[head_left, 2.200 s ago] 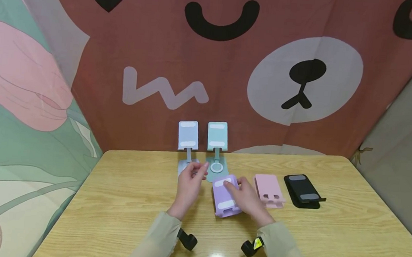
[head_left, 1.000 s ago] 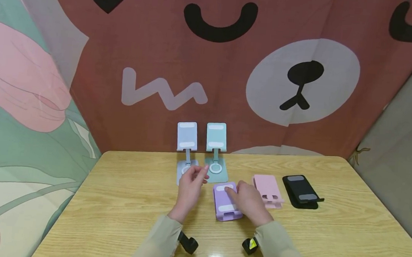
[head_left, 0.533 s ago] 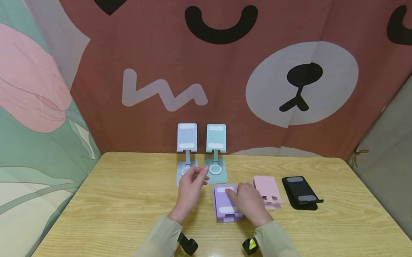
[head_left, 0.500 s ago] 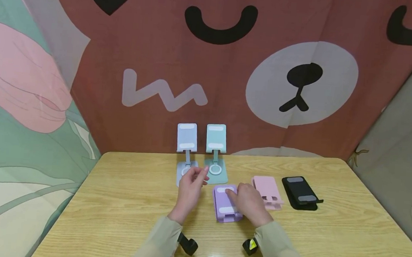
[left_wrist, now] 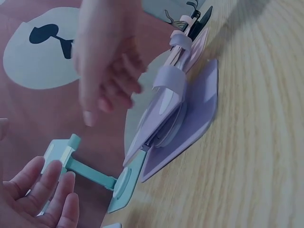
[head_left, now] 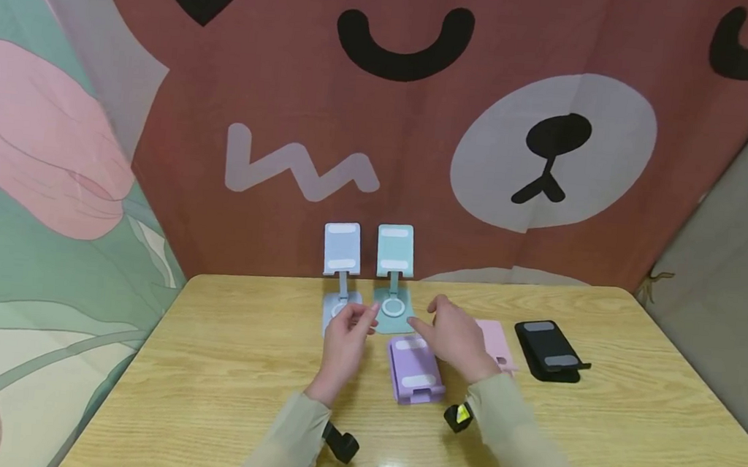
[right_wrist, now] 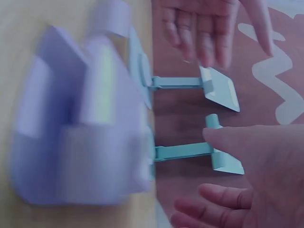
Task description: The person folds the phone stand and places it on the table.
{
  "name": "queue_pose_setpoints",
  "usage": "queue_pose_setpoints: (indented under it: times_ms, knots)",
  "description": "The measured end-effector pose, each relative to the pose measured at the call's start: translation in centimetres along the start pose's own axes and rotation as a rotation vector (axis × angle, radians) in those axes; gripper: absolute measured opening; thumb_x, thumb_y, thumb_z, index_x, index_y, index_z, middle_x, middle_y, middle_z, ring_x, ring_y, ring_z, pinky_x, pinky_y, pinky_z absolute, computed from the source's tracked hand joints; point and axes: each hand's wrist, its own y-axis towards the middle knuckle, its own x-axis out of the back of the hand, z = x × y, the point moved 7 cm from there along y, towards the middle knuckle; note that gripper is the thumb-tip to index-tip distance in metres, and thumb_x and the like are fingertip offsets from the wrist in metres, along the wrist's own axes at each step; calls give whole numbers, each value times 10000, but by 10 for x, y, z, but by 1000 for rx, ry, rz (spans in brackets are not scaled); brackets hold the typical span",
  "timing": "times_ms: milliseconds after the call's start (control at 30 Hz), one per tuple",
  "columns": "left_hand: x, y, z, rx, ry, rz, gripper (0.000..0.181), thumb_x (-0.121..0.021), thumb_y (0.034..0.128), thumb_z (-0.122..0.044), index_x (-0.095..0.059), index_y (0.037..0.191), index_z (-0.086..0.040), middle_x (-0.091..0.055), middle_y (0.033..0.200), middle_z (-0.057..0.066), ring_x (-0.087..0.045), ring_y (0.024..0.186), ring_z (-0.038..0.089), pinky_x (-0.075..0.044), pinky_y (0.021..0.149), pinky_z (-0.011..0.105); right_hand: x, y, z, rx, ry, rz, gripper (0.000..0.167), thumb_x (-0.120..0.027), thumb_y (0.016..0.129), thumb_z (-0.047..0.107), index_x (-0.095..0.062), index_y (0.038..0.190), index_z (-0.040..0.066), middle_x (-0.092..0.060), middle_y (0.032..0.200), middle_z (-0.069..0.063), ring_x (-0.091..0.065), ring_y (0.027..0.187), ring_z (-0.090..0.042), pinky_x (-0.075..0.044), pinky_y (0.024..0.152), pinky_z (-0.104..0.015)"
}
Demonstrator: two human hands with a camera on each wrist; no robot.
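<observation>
Here, the purple stand [head_left: 416, 369] lies untouched between the hands [head_left: 346, 340] [head_left: 459, 338].

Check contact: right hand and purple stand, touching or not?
Apart. The left wrist view shows it: backdrop is visible in a gap between the right hand and the purple stand.
</observation>
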Motion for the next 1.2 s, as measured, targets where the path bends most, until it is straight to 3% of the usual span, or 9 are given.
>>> queue_pose_setpoints:
  times_ms: [167,367,500,667,833,1067,1200]
  knots:
    - [3,1,0,1,12,-22,376,-677,988,-392,-667,1070,-26,-665,962,57,-656,907,326,-514,787,346,18,21,8,21,2,-36,540,-670,959,498,-597,1198,19,-671,985,-88,-630,789,-236,-515,675,-404]
    - [4,2,0,9,11,-41,345,-699,976,-354,-661,1089,-30,-657,980,53,-612,848,225,-482,747,307,31,45,16,26,71,-49,530,-660,971,476,-567,1212,13,-659,1085,-145,-634,892,-302,-513,774,-459]
    - [4,1,-1,-2,14,-39,335,-699,979,-335,-659,1090,-22,-658,982,60,-599,827,177,-481,743,297,31,61,17,13,185,-37,627,-637,989,475,-496,1354,-16,-597,1291,-216,-587,1131,-364,-478,950,-510]
    - [5,1,1,9,16,-42,316,-703,978,-317,-662,1094,-26,-658,985,59,-600,826,185,-476,730,283,24,77,11,-77,372,9,774,-607,997,494,-328,1532,9,-397,1538,-220,-413,1371,-388,-373,1092,-544]
    - [3,1,3,26,19,-30,305,-698,983,-318,-658,1100,-39,-657,989,51,-600,849,185,-479,757,296,19,88,6,-116,479,3,761,-601,1015,429,-284,1556,-1,-370,1556,-217,-396,1387,-369,-357,1111,-516]
    - [1,1,3,17,23,-25,307,-694,984,-315,-655,1091,-29,-657,988,56,-601,852,178,-491,779,327,13,102,5,-105,495,-58,692,-605,1023,384,-347,1526,-14,-482,1456,-220,-484,1307,-359,-393,1083,-477]
    - [1,0,5,18,29,-42,296,-699,981,-306,-660,1075,-28,-656,979,55,-599,845,169,-493,777,313,7,107,6,-116,501,-49,693,-590,1028,403,-347,1530,-8,-462,1479,-213,-456,1336,-355,-371,1103,-474]
